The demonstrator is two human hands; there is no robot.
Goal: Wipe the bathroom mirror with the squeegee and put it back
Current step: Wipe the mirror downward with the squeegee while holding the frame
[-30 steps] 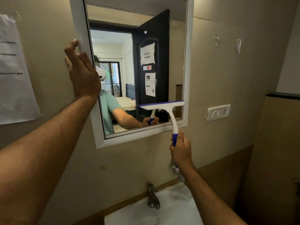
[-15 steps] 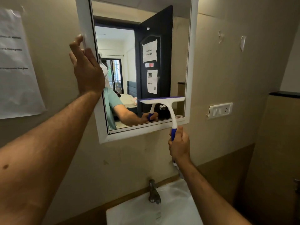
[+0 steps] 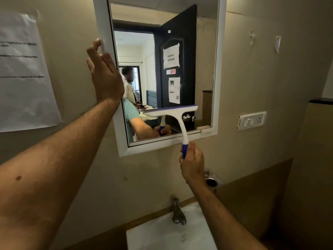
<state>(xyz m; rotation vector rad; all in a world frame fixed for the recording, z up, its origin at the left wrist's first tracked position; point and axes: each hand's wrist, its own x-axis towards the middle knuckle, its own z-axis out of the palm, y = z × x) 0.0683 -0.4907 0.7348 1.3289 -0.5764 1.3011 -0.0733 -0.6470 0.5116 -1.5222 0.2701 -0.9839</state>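
A white-framed bathroom mirror [image 3: 219,69] hangs on the beige wall. My right hand [image 3: 192,164] grips the blue handle of a white squeegee [image 3: 175,112], whose blade lies flat against the lower part of the glass, roughly level. My left hand [image 3: 104,76] rests on the mirror's left frame edge with fingers spread over it. The glass reflects a dark door with paper notices, my arm with the squeegee, and another person standing behind.
A white sink [image 3: 162,235] with a metal tap [image 3: 177,212] sits below the mirror. A small metal holder [image 3: 212,181] is fixed to the wall behind my right wrist. A switch socket [image 3: 252,120] is right of the mirror, a paper notice [image 3: 23,73] left.
The squeegee blade has shifted left along the lower glass. My left hand stays on the frame. My view has shifted, and a person now shows in the reflection.
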